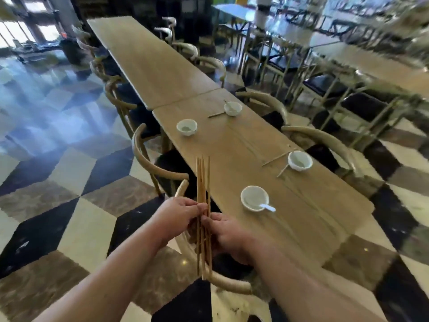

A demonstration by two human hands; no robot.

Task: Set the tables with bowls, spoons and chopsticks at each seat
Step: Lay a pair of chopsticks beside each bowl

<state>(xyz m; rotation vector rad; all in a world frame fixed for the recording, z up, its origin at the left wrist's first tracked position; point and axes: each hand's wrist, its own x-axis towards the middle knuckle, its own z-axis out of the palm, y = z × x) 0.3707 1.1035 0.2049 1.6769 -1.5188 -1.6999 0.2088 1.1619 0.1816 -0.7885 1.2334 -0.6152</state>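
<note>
My left hand [178, 214] and my right hand [228, 235] both grip a bundle of wooden chopsticks [202, 180], held upright above a chair, left of the table's near end. On the wooden table [308, 217] stand several white bowls. The nearest bowl [254, 197] holds a white spoon [267, 207]. A bowl at the right edge [300, 160] has chopsticks [276, 158] lying beside it. A far right bowl [232, 108] also has chopsticks [216, 114] next to it. The far left bowl [186, 127] has none beside it.
Curved-back wooden chairs [148, 159] line both sides of the table. A second long bare table [148, 59] continues beyond the first. More tables and chairs [348, 66] fill the right side. The floor is a checked tile pattern.
</note>
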